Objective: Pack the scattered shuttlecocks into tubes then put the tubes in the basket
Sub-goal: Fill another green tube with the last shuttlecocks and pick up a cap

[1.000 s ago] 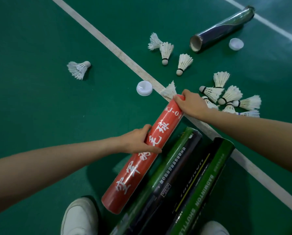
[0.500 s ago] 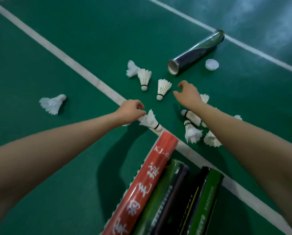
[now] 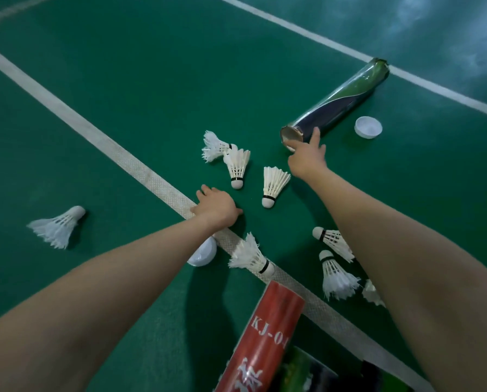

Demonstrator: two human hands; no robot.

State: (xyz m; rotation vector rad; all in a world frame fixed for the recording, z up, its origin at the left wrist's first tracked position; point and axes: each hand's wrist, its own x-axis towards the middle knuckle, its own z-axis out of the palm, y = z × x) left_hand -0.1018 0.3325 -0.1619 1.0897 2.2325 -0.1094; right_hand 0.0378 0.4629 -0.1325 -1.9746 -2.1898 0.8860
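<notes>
shuttlecocks (image 3: 273, 185): 8 | tubes (image 3: 335, 108): 4 | white caps (image 3: 368, 127): 2

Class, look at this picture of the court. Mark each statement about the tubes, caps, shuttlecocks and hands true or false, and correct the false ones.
1. The right hand is at the open end of the dark tube. True.
2. The dark tube stands upright. False: it lies on its side on the floor.
3. A white cap lies beside the dark tube. True.
4. The left hand grips the red tube. False: no hand touches the red tube; the left hand is at the white line.
5. One shuttlecock lies alone to the left of that line. True.
</notes>
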